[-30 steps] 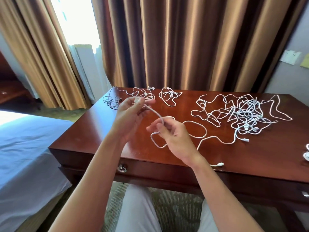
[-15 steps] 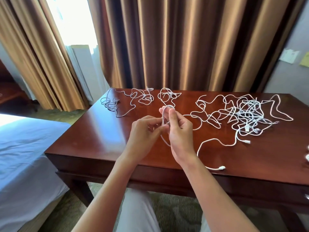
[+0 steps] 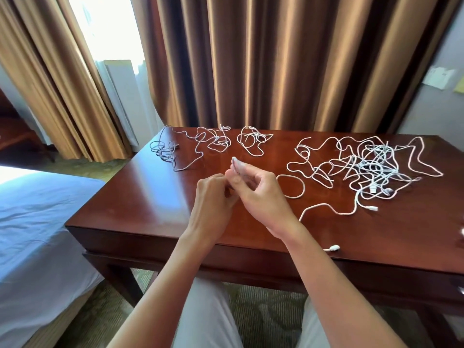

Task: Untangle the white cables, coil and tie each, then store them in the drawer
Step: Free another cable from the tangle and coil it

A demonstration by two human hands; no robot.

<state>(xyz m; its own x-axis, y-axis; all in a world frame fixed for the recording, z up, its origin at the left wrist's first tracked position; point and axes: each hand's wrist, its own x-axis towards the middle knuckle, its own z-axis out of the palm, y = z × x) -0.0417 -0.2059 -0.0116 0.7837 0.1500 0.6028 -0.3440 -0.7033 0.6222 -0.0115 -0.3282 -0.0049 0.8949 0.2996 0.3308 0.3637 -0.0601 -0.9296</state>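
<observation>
Since half a second ago both hands have drawn closer together at the centre of the frame, and the tall loop that stood between them has been folded down to a short bend of white cable (image 3: 234, 160) poking above the fingertips. Left hand (image 3: 213, 197) and right hand (image 3: 261, 194) are touching, fingers curled and pinching that folded cable between them; exactly how many strands are gathered there cannot be told, because the fingers cover most of it and the tips are blurred. From behind the right hand the same cable runs out in a round loop (image 3: 291, 185) on the wooden table (image 3: 140, 197), then trails toward the lower right to a plug (image 3: 333, 247) near the table's front edge. Right of centre lies the large tangle of white cables (image 3: 369, 167), too knotted to count, with another plug (image 3: 373, 208) at its lower edge. Along the far edge, upper centre, sit a small loose bunch (image 3: 252, 140), a second bunch (image 3: 216, 140) to its left, and a darker-looking bunch (image 3: 164, 149) left of that. Something white is cut off by the right border of the frame and cannot be made out. The drawer front (image 3: 226, 254) under the tabletop is shut, partly hidden by the forearms. Brown curtains (image 3: 251, 59) fill the top, and a bed (image 3: 37, 222) the lower left.
</observation>
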